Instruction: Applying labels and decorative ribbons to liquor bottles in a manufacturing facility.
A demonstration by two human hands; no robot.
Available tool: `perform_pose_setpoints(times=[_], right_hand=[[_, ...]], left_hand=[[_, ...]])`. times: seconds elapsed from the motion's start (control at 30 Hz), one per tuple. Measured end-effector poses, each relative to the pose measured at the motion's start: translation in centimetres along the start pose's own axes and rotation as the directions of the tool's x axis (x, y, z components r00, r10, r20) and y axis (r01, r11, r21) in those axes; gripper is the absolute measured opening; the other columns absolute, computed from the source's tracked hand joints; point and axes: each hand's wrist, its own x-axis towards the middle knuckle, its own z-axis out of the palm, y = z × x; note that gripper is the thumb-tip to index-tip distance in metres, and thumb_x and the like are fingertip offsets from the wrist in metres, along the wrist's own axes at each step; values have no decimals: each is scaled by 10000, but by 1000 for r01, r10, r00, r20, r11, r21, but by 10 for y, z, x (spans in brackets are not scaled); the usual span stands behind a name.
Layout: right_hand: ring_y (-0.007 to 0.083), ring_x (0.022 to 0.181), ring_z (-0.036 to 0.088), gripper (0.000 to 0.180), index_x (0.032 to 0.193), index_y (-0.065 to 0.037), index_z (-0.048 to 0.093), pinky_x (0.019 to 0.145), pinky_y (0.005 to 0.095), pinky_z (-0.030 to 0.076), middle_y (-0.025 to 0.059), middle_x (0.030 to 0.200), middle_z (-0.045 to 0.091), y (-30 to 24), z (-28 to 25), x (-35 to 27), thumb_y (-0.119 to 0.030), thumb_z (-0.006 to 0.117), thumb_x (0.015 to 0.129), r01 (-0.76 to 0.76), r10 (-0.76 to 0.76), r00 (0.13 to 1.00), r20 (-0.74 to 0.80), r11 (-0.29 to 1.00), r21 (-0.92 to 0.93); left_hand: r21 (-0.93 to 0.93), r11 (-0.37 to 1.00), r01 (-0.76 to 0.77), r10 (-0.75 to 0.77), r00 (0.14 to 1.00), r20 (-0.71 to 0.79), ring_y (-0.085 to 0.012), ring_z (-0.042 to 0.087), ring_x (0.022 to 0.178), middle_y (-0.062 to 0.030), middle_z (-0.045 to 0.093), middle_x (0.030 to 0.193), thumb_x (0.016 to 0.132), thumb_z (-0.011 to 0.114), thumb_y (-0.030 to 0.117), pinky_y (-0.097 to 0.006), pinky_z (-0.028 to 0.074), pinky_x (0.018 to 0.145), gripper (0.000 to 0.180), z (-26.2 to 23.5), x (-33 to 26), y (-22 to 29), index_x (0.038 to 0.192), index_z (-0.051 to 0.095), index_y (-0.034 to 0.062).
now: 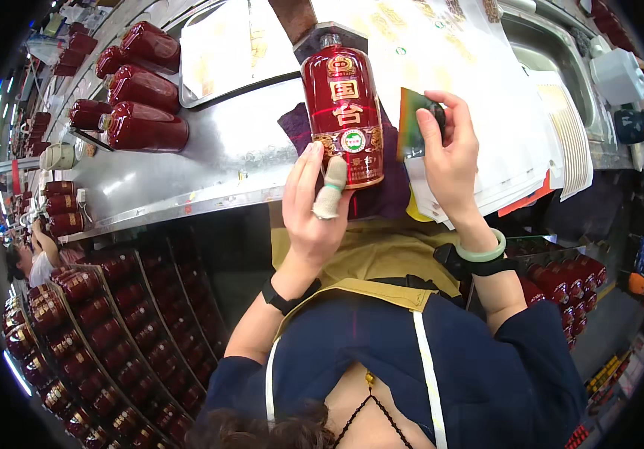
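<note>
A dark red glass bottle (340,97) with gold and white decoration lies on its back, its neck pointing away from me. Under its near part is a dark purple cloth (389,196). My left hand (313,213) grips the bottle's lower left side, the thumb wrapped in a pale cover lying on the front and the fingertips at the edge of a patterned band. To the right of the bottle, apart from it, my right hand (453,146) pinches a flat greenish-brown scraper (411,123) by its dark knob. Part of that grip is hidden behind the fingers.
Several red bottles (146,123) lie at the left of the metal table (217,138), beside a tray (254,88). Label sheets (479,97) spread to the right, near a metal basin (542,41). A dark block (299,22) stands behind the bottle neck. Racked bottles (112,322) fill the lower left.
</note>
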Motion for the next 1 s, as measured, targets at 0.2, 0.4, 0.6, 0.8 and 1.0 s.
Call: perform_pose_setpoints(times=[0.2,0.4,0.6,0.8,1.0], right_hand=[[24,704,474,216,1222,-29,623,616,200,390,-47,857,564,-9,7,-1,-116,668,1029,-14,14,1000,-1,998,68],[19,753,502,233,1246,-29,600,648,189,412,-31,880,590,-23,10,-5,-107,661,1035,-36,36,999,1,981,192],[76,792,578,247,1233,-9,600,701,241,473,39,927,660,-19,23,-15,-77,674,1008,45,-55,996,64,988,145],[102,810,586,219,1208,1,647,737,261,489,53,942,674,-4,3,5,-84,677,1008,53,-53,998,14,998,17],[83,864,561,243,1254,-1,630,776,234,469,33,988,653,-13,-2,10,-124,647,1044,91,-91,996,-5,994,66]], left_hand=[[192,980,-44,28,996,83,-433,538,1300,-242,472,1497,875,824,170,-495,499,1049,401,6,8,26,1248,740,52],[-510,713,481,-453,871,190,-286,542,1332,-177,503,1478,923,767,132,-372,412,1133,504,-13,17,16,1400,636,37],[-693,339,637,-551,731,403,-199,491,1376,-92,496,1509,947,710,3,-357,361,1180,646,-7,28,0,1544,466,26],[-617,539,574,-480,811,334,-272,481,1411,-164,456,1576,901,774,105,-400,364,1182,643,-12,12,-6,1491,535,11],[82,995,54,-68,981,183,-437,430,1406,-231,438,1566,744,894,296,-511,396,1140,704,-17,1,6,1397,667,164]])
